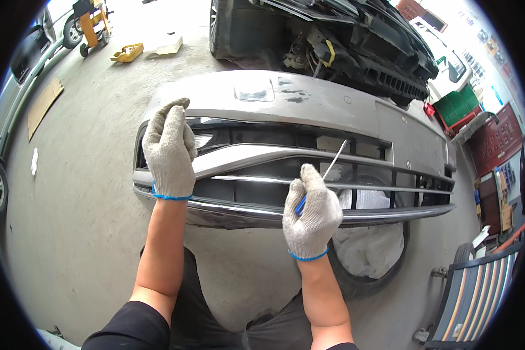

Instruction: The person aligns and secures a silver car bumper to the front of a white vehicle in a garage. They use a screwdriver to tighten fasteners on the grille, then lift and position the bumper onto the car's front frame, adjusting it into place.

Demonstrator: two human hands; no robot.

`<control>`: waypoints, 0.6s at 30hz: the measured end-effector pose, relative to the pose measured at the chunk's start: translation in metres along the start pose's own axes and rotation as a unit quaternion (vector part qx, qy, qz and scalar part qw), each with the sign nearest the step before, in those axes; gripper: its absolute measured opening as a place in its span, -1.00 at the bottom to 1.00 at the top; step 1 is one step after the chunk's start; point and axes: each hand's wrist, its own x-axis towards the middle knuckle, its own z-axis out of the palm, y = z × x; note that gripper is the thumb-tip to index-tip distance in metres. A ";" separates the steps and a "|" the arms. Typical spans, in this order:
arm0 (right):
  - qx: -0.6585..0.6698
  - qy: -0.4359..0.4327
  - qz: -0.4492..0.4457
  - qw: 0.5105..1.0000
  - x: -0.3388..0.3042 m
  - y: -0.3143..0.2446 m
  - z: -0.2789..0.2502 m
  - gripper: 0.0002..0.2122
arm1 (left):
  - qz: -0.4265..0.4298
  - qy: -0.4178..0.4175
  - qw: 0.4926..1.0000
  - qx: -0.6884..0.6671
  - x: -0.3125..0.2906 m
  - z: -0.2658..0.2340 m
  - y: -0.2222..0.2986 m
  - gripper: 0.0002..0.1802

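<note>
Screwdriver held in right hand, shaft slanting over silver bumper; left hand over bumper's left end, fingers bunched, cannot tell if holding anything.

Person's left hand and right hand: off-white knitted gloves | cuffs: thin bright-blue edging at both wrists | left fingertips: greyish smudging | forearms: bare | sleeves: black, short | trousers: dark grey, centre seam

Grey concrete floor; on it: tyre laid flat beneath grey bumper, white sheeting within its ring; brown board, left; white scrap nearby; yellow tray beside pale block, farther off; striped seat, right
</note>
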 end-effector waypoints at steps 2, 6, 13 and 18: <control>0.027 -0.030 0.005 0.999 -0.001 -0.011 0.002 -0.64 | -0.010 0.005 1.000 -0.011 0.003 -0.004 0.000 -0.76; -0.064 -0.117 -0.050 0.990 0.001 -0.036 0.008 -0.65 | -0.027 0.014 0.998 -0.049 0.008 -0.011 -0.002 -0.75; -0.038 -0.061 -0.033 0.997 -0.003 -0.033 0.019 -0.65 | -0.053 0.025 0.996 -0.068 0.009 -0.010 0.000 -0.77; -0.026 -0.106 -0.016 0.994 0.000 -0.032 0.016 -0.66 | -0.042 0.013 0.996 -0.072 0.013 -0.016 -0.006 -0.77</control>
